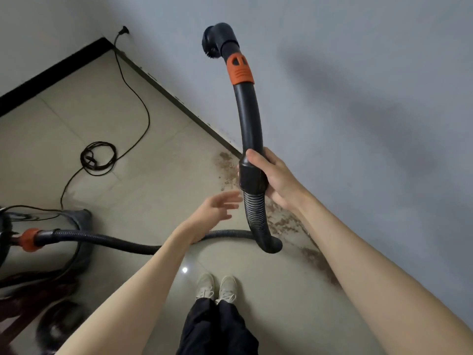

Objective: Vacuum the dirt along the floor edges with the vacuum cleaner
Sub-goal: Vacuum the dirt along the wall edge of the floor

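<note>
My right hand (275, 179) grips the black curved vacuum wand (250, 119) at its lower cuff, holding it up in front of the wall. An orange collar (240, 69) joins the wand to a round brush nozzle (217, 39) at the top. The ribbed hose (112, 239) loops down from the cuff and runs left across the floor to the vacuum body (10, 242). My left hand (217, 207) hovers open just left of the hose, fingers spread, holding nothing. Brown dirt (284, 221) lies scattered along the floor edge by the wall.
A black power cord (135, 98) runs from a wall plug (124, 30) and coils on the tiled floor (97, 160). A dark baseboard (51, 70) lines the far wall. My white shoes (217, 288) stand near the dirt. Dark hair hangs at the lower left.
</note>
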A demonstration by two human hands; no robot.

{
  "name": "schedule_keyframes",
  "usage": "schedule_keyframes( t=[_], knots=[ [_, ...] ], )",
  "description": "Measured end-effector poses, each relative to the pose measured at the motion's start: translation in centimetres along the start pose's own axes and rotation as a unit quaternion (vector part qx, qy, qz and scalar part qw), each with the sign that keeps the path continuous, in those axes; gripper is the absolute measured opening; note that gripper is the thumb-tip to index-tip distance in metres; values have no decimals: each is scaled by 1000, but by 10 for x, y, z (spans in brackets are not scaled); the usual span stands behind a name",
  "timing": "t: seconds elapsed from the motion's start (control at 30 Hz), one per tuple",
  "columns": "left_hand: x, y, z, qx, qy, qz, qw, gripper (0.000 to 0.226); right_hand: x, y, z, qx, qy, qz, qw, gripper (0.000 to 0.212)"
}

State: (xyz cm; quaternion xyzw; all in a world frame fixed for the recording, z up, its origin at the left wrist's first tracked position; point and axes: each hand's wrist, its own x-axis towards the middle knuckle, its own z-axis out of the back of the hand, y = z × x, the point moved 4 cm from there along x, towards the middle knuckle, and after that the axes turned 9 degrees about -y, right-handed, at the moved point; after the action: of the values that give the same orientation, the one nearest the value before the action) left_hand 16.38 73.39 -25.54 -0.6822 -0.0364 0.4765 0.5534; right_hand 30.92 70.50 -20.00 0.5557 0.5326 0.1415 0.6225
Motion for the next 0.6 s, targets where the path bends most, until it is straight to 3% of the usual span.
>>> schedule_keyframes(
  t=[0.07,0.13,0.3,0.4,0.5,0.6],
  knots=[
    [-6,25,-27,34,132,1,991,60,6,1,-1,15,-8,-8,1000,16],
    [-8,33,-45,-1,173,-15,985,63,10,6,-3,17,-9,-4,1000,15],
    [-7,29,-42,-66,59,-72,993,34,15,26,-18,30,7,12,999,14],
    [-13,29,-17,-61,15,-90,994,39,19,37,-30,32,-8,29,999,15],
    [-11,29,34,75,2,-82,994,51,25,39,-42,-22,-25,50,998,9],
    [-11,29,100,255,-1,-2,967,87,32,23,-64,-36,-35,44,998,10]
  ],
)
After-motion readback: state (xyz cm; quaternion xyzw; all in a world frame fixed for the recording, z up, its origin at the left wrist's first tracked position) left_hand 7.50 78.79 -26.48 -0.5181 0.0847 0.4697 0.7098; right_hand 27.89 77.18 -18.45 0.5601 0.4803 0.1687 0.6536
